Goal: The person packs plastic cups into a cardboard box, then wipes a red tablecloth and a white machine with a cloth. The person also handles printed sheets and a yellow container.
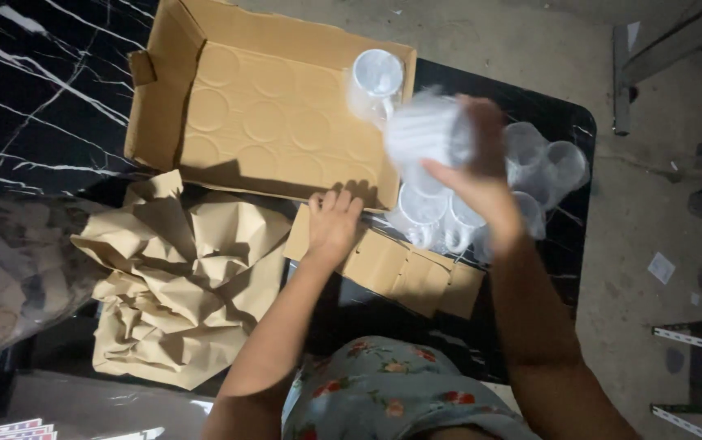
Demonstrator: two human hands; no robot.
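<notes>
The right hand point(475, 175) wraps its fingers around a blurred glass point(428, 130) above the cardboard box's point(269, 114) near-right corner. The left hand point(333, 220), fingers together, presses the box's near edge.

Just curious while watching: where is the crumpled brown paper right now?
The crumpled brown paper lies on the black table, on the person's left, just in front of the open cardboard box and beside the left hand.

A single head-worn camera looks almost straight down from close above the person's own chest, facing forward over a black marbled surface point(33, 90). The forearms enter from six o'clock, a cardboard tray point(269, 114) lies toward twelve o'clock, and bare floor point(661, 204) fills three o'clock.
</notes>
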